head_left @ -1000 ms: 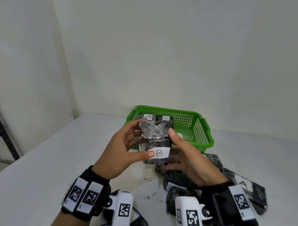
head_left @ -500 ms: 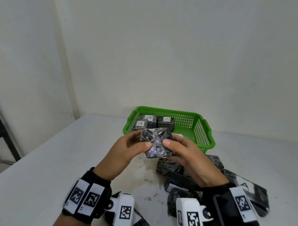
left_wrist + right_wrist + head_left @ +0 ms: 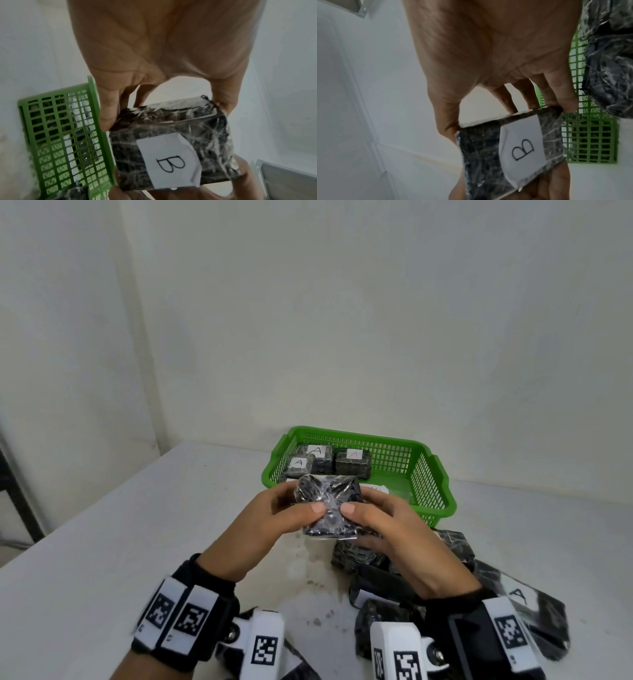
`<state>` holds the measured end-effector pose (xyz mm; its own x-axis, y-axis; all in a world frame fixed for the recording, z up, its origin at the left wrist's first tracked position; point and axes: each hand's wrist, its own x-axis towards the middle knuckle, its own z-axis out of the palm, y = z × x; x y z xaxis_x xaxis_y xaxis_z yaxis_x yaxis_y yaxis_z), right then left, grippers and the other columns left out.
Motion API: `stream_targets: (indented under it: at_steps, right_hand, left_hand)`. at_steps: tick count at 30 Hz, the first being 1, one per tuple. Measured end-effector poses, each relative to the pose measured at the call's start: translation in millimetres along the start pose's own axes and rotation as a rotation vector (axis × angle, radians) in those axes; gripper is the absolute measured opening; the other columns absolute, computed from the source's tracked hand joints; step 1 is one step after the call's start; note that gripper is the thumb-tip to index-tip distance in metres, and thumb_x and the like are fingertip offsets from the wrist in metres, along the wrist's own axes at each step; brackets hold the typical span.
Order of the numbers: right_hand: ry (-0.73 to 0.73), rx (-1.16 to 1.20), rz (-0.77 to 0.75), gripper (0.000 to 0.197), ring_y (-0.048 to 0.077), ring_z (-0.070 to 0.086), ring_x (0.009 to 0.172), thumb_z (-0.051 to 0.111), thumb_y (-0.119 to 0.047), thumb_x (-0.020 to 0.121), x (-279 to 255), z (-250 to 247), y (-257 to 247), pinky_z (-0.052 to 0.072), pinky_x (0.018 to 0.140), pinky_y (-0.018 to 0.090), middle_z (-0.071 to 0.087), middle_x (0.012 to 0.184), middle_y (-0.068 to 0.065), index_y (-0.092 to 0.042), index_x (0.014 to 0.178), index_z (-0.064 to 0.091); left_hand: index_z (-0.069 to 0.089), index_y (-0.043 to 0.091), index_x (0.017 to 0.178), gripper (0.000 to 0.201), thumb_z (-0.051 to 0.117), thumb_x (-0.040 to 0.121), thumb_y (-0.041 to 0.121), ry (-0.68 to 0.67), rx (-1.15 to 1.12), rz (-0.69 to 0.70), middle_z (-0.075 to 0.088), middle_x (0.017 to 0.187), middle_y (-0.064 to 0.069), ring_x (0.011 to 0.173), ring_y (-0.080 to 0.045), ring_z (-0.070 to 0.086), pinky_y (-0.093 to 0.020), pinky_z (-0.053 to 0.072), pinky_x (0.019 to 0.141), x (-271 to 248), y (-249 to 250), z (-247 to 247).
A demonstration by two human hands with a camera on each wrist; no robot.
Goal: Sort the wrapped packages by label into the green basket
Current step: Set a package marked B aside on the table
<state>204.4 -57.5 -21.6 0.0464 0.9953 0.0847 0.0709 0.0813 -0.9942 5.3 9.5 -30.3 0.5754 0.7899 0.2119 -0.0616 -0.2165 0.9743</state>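
Both hands hold one dark wrapped package (image 3: 327,505) in the air just in front of the green basket (image 3: 435,491). My left hand (image 3: 274,515) grips its left side, thumb on top. My right hand (image 3: 380,522) grips its right side the same way. Its white label reads B and faces down, seen in the left wrist view as the package (image 3: 173,148) and in the right wrist view as the package (image 3: 510,151). Inside the basket lie three packages labelled A (image 3: 320,455), in the back left part.
Several more wrapped packages (image 3: 394,553) lie in a heap on the white table (image 3: 120,535) under and right of my right hand; one labelled A (image 3: 520,597) is at the far right. A wall stands close behind the basket.
The package has been tipped over and lowered: its B label, which faced me one second ago, now faces down. Both hands stayed on it.
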Motion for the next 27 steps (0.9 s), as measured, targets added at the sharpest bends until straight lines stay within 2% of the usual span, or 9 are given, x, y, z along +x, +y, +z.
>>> stream_targets:
  at_steps: [4, 6, 10, 12, 14, 16, 18, 23, 27]
  right_hand:
    - [-0.059, -0.047, -0.034, 0.073, 0.004, 0.069, 0.118, 0.086, -0.072, 0.054, -3, -7, -1, 0.053, 0.107, 0.039, 0.070, 0.132, -0.017, -0.051, 0.122, 0.068]
    - [-0.105, -0.126, -0.051, 0.073, 0.003, 0.062, 0.128, 0.089, -0.066, 0.059, -4, -10, -6, 0.050, 0.110, 0.039, 0.061, 0.141, -0.025, -0.059, 0.126, 0.062]
    - [-0.041, -0.192, -0.102, 0.064, 0.010, 0.067, 0.124, 0.088, -0.039, 0.073, 2, -13, -16, 0.056, 0.105, 0.038, 0.071, 0.130, -0.012, -0.037, 0.132, 0.063]
    - [0.026, -0.186, -0.113, 0.061, 0.014, 0.074, 0.111, 0.088, -0.050, 0.072, 6, -14, -21, 0.059, 0.100, 0.041, 0.076, 0.120, -0.005, -0.031, 0.127, 0.068]
    - [0.109, -0.164, -0.100, 0.065, 0.018, 0.076, 0.106, 0.085, -0.066, 0.068, 11, -17, -24, 0.060, 0.098, 0.049, 0.078, 0.114, -0.001, -0.027, 0.119, 0.071]
    - [0.149, -0.135, -0.071, 0.063, 0.024, 0.076, 0.105, 0.081, -0.065, 0.068, 15, -19, -27, 0.059, 0.097, 0.052, 0.079, 0.112, 0.002, -0.022, 0.114, 0.072]
    - [0.110, -0.109, -0.056, 0.064, 0.030, 0.076, 0.106, 0.081, -0.061, 0.074, 16, -22, -31, 0.059, 0.098, 0.053, 0.080, 0.111, 0.004, -0.016, 0.118, 0.073]
    - [0.046, -0.027, -0.029, 0.052, 0.036, 0.072, 0.114, 0.076, -0.032, 0.082, 19, -35, -41, 0.058, 0.099, 0.050, 0.079, 0.117, 0.005, -0.012, 0.129, 0.067]
    - [0.073, 0.004, -0.004, 0.050, 0.041, 0.072, 0.104, 0.078, -0.033, 0.083, 33, -48, -39, 0.054, 0.097, 0.052, 0.079, 0.116, 0.011, -0.010, 0.127, 0.069]
  left_hand:
    - [0.073, 0.014, 0.114, 0.053, 0.066, 0.076, 0.051, 0.056, -0.111, -0.098, 0.074, 0.115, -0.014, 0.112, -0.031, 0.069, -0.044, 0.052, 0.101, 3, 6, -1]
    - [0.072, 0.019, 0.115, 0.053, 0.063, 0.077, 0.055, 0.023, -0.143, -0.176, 0.074, 0.116, -0.016, 0.108, -0.031, 0.069, -0.041, 0.053, 0.095, 4, 11, -1]
    - [0.066, 0.014, 0.127, 0.087, 0.052, 0.077, 0.084, -0.032, -0.120, -0.327, 0.072, 0.118, -0.020, 0.102, -0.031, 0.071, -0.039, 0.057, 0.091, 7, 17, -1]
    - [0.067, 0.017, 0.124, 0.090, 0.043, 0.074, 0.088, -0.015, -0.078, -0.331, 0.074, 0.114, -0.012, 0.101, -0.025, 0.073, -0.038, 0.057, 0.092, 9, 21, -1]
    - [0.065, 0.023, 0.126, 0.076, 0.057, 0.076, 0.080, 0.011, -0.041, -0.240, 0.075, 0.114, -0.003, 0.103, -0.020, 0.073, -0.038, 0.055, 0.097, 10, 28, 0]
    - [0.062, 0.018, 0.130, 0.055, 0.073, 0.084, 0.048, 0.090, 0.004, -0.150, 0.075, 0.114, -0.001, 0.101, -0.018, 0.075, -0.035, 0.058, 0.093, 15, 36, 2]
    - [0.062, 0.013, 0.128, 0.044, 0.074, 0.088, 0.027, 0.167, 0.042, -0.124, 0.076, 0.112, -0.004, 0.098, -0.019, 0.075, -0.032, 0.061, 0.086, 21, 43, 5]
    - [0.069, 0.008, 0.117, 0.028, 0.068, 0.094, 0.024, 0.097, 0.001, -0.154, 0.074, 0.114, -0.018, 0.105, -0.041, 0.070, -0.052, 0.057, 0.094, 43, 51, 6]
    - [0.070, 0.009, 0.117, 0.031, 0.066, 0.095, 0.031, 0.009, 0.063, -0.166, 0.074, 0.113, -0.019, 0.102, -0.036, 0.072, -0.050, 0.056, 0.096, 65, 56, 6]
